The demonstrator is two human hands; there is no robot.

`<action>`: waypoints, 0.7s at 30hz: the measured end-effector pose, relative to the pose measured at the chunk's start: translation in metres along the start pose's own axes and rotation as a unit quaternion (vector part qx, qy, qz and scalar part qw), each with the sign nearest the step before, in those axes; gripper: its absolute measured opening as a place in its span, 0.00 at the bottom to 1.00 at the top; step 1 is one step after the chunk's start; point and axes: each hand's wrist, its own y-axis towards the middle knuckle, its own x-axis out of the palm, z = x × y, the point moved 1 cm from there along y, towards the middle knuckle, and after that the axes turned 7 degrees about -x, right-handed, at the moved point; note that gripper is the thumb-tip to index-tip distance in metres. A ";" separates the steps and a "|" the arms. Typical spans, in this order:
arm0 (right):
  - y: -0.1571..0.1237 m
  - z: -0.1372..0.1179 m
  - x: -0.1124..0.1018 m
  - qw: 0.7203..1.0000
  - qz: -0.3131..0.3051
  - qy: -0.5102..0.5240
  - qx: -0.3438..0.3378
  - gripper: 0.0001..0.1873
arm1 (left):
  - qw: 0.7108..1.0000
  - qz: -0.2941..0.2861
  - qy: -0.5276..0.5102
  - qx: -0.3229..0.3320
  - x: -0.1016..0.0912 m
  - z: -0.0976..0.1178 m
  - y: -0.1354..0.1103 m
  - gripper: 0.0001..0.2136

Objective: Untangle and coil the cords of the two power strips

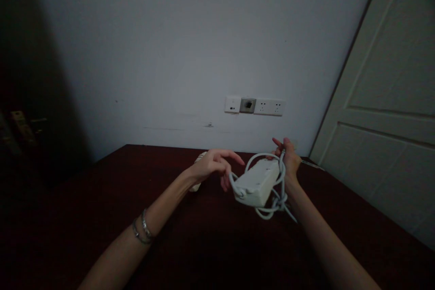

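Head view — right hand [290, 163] closed round power strip [256, 183] and wound cable [272, 204]; left hand [214, 165] half-open at cable — lettering unreadable.

Mostly hidden behind the left hand [214, 166]: small pale rounded object [196, 186]. Covered by the gripping right hand [291, 163]: far end of the white plastic power strip [256, 183]. Too dim to identify: dark shapes [20, 127] at left edge. Cropped at right: pale panelled door [390, 99].

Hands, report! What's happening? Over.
Right hand gripping power strip, cord wrapped round it. Left hand open, fingers at the cord loop. Small white thing behind it.
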 end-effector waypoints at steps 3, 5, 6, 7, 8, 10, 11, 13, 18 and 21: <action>-0.011 -0.004 0.009 0.999 0.010 -0.032 -0.006 0.27 | 0.989 0.148 0.021 -0.020 -0.013 -0.017 0.012 0.13; -0.022 -0.006 0.016 0.995 -0.014 -0.089 -0.047 0.25 | 0.987 0.127 0.074 -0.068 -0.008 -0.027 0.017 0.21; -0.029 -0.008 0.019 0.989 -0.033 -0.120 -0.074 0.23 | 0.985 0.104 0.111 -0.081 -0.002 -0.031 0.018 0.25; -0.035 -0.010 0.023 0.982 -0.055 -0.148 -0.104 0.22 | 0.981 0.091 0.149 -0.078 0.005 -0.035 0.019 0.30; -0.041 -0.012 0.026 0.973 -0.079 -0.172 -0.136 0.21 | 0.977 0.089 0.182 -0.064 0.012 -0.038 0.019 0.33; -0.051 -0.018 0.032 0.952 -0.130 -0.194 -0.199 0.17 | 0.969 0.112 0.220 -0.010 0.025 -0.041 0.020 0.37; -0.055 -0.022 0.034 0.943 -0.153 -0.195 -0.224 0.15 | 0.966 0.127 0.226 0.021 0.030 -0.043 0.021 0.38; -0.061 -0.031 0.038 0.928 -0.192 -0.190 -0.255 0.11 | 0.959 0.152 0.228 0.072 0.039 -0.044 0.023 0.40; -0.070 -0.046 0.045 0.928 -0.237 -0.180 -0.225 0.11 | 0.929 0.198 0.302 0.086 0.045 -0.046 0.023 0.46; -0.072 -0.050 0.048 0.923 -0.252 -0.197 -0.215 0.13 | 0.918 0.190 0.342 0.059 0.043 -0.047 0.021 0.42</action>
